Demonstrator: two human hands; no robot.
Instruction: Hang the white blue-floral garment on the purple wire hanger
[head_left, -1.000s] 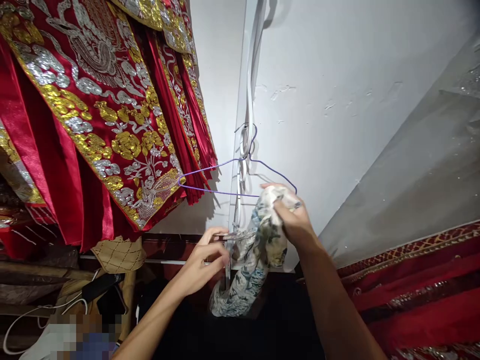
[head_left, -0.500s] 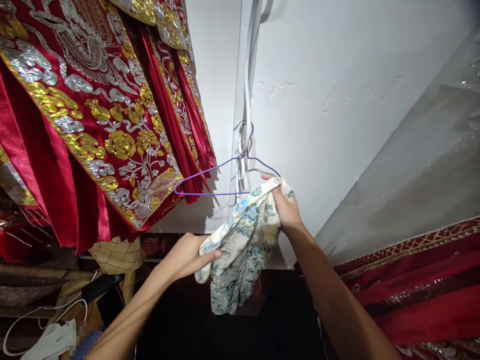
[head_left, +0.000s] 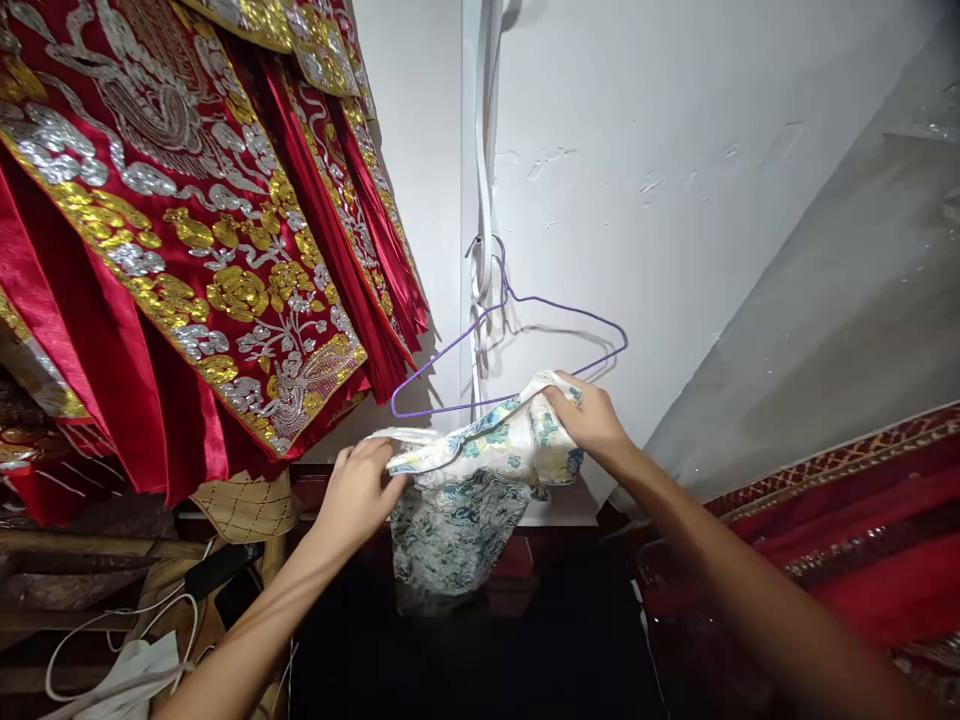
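A white garment (head_left: 465,520) with a blue, green and yellow floral pattern hangs between my two hands. My left hand (head_left: 364,490) grips its upper left edge, with thumb in front. At the upper right end, my right hand (head_left: 589,410) pinches the cloth. Just behind and above the garment, a purple wire hanger (head_left: 442,352) hangs by its hook from a white strap or cord (head_left: 484,180). The hanger's lower bar passes close behind the garment's top edge; whether they touch I cannot tell. The cut of the garment is not clear.
Red garments with gold and silver embroidery (head_left: 240,290) hang at the left. A woven beige piece (head_left: 247,510) lies beneath them, near a black object (head_left: 221,570) and white cables (head_left: 187,610). Red fabric (head_left: 885,540) is at lower right. A white wall (head_left: 637,120) stands behind.
The garment is now spread wider and held more level. My left hand has risen and moved left; my right hand is slightly lower. The hanger has swung and tilted, its right arm now uncovered.
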